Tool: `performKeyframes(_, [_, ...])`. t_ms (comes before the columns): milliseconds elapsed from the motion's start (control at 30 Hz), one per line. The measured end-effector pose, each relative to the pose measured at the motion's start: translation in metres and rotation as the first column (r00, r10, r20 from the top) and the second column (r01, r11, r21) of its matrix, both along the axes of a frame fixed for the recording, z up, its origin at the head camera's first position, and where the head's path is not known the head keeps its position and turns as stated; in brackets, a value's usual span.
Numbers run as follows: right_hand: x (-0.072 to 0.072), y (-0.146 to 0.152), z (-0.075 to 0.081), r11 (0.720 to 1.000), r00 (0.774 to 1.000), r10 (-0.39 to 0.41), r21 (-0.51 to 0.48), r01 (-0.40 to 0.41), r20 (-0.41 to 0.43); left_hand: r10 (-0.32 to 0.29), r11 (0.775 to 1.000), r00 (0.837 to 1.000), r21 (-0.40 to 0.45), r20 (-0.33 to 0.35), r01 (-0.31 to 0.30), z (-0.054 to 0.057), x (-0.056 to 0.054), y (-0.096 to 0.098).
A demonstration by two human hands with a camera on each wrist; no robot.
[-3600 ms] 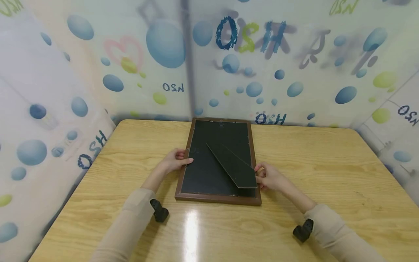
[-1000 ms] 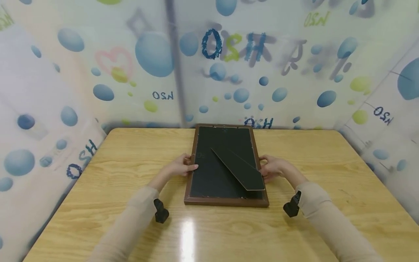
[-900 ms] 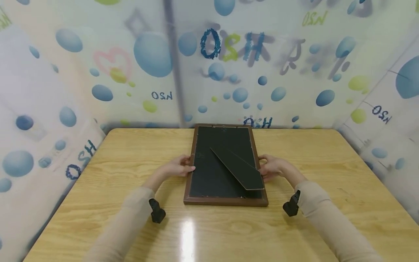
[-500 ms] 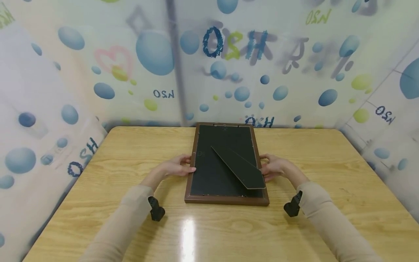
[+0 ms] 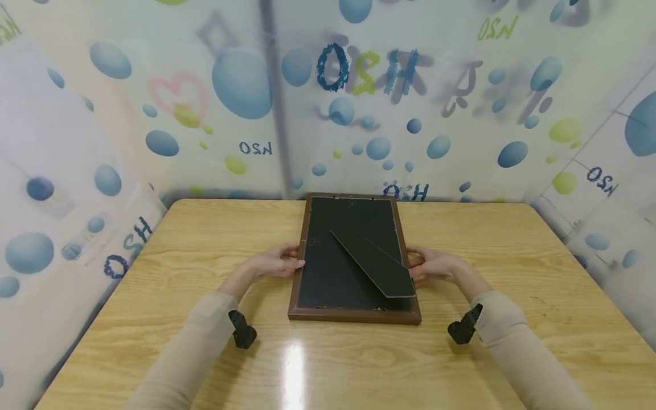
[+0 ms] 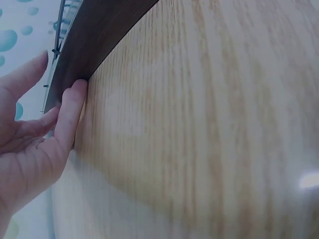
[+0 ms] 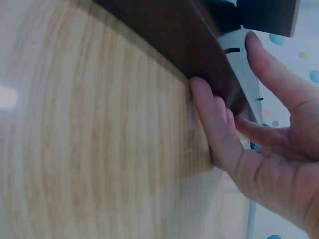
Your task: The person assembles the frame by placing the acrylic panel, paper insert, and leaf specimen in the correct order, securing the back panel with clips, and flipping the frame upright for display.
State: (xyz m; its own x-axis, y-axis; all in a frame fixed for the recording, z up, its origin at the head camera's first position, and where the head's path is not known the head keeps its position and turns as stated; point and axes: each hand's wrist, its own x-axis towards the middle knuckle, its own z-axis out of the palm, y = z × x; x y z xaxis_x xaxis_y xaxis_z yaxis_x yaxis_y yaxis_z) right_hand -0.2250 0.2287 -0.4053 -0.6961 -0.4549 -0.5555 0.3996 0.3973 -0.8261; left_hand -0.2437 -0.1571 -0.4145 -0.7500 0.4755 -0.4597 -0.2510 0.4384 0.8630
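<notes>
A picture frame lies face down on the table, its black backing and brown rim upward. Its black stand flap slants across the backing and sticks up at the lower right. My left hand is at the left rim. In the left wrist view its fingertips touch the frame's side, and the thumb stays apart from it. At the right rim is my right hand. Its straight fingers touch the frame's side low down, thumb raised near the flap in the right wrist view.
The wooden table extends around the frame, with a glare streak in front. A patterned wall sheet stands right behind the frame's far edge. Small black cameras sit at both wrists.
Since the oldest frame, the picture frame has shifted right on the table, with both hands beside it. Over the last half second the right wrist moves slightly outward; the frame stays put.
</notes>
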Motion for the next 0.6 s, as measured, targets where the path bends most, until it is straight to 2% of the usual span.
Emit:
performKeyframes(133, [0.0, 0.002, -0.004, 0.999, 0.999, 0.032, -0.023, -0.032, -0.003, 0.047, 0.998, 0.999, -0.03, -0.024, -0.047, 0.0, -0.003, 0.004])
performKeyframes(300, [0.001, -0.001, -0.007, 1.0, 1.0, 0.015, -0.007, -0.015, -0.017, 0.098, 0.988, 0.994, -0.11, -0.057, -0.104, 0.001, -0.005, 0.009])
performKeyframes(600, [0.003, -0.011, -0.001, 0.991, 0.998, -0.017, 0.134, 0.026, -0.068, 0.115, 0.985, 0.992, -0.125, -0.056, -0.121, 0.002, -0.008, 0.014])
